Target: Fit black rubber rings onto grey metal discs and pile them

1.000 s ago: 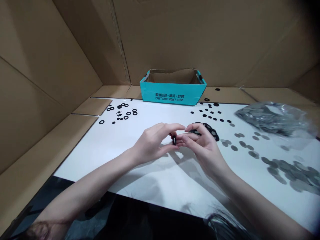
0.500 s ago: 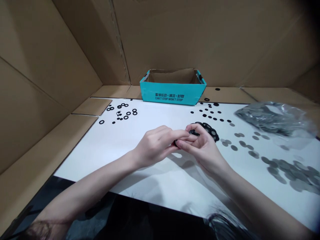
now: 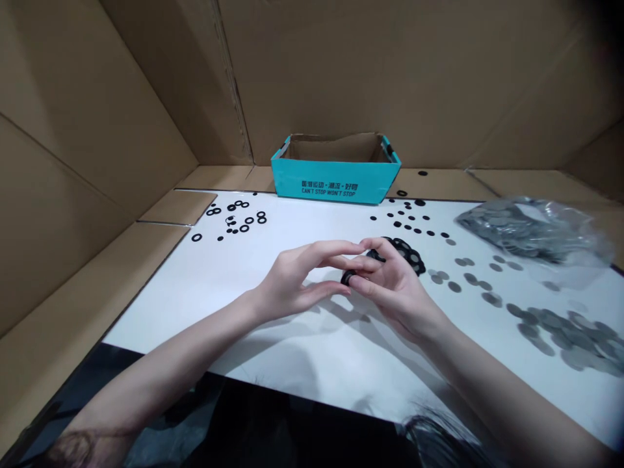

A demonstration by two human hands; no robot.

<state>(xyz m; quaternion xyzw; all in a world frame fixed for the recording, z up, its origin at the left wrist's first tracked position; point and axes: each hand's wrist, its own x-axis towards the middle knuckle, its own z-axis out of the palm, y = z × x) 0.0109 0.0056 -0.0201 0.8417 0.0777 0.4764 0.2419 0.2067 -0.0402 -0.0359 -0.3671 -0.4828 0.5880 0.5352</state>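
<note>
My left hand [image 3: 297, 276] and my right hand [image 3: 392, 283] meet over the middle of the white board [image 3: 234, 286]. Between their fingertips sits a small black ring [image 3: 347, 277]. The right hand's fingers are curled round it; the left hand's thumb and forefinger are slightly apart beside it. Just behind the right hand lies a heap of black rings [image 3: 407, 252].
A teal cardboard box [image 3: 337, 170] stands at the back. Loose black rings [image 3: 236, 220] lie at the back left, small black discs [image 3: 408, 220] at the back right, grey metal discs [image 3: 550, 322] on the right. A clear bag of discs [image 3: 529, 231] lies far right. Cardboard walls enclose the space.
The left hand's fingers, closed over the ring half a second ago, have spread apart again. The ring now shows at the right hand's fingertips, tilted flatter than before.
</note>
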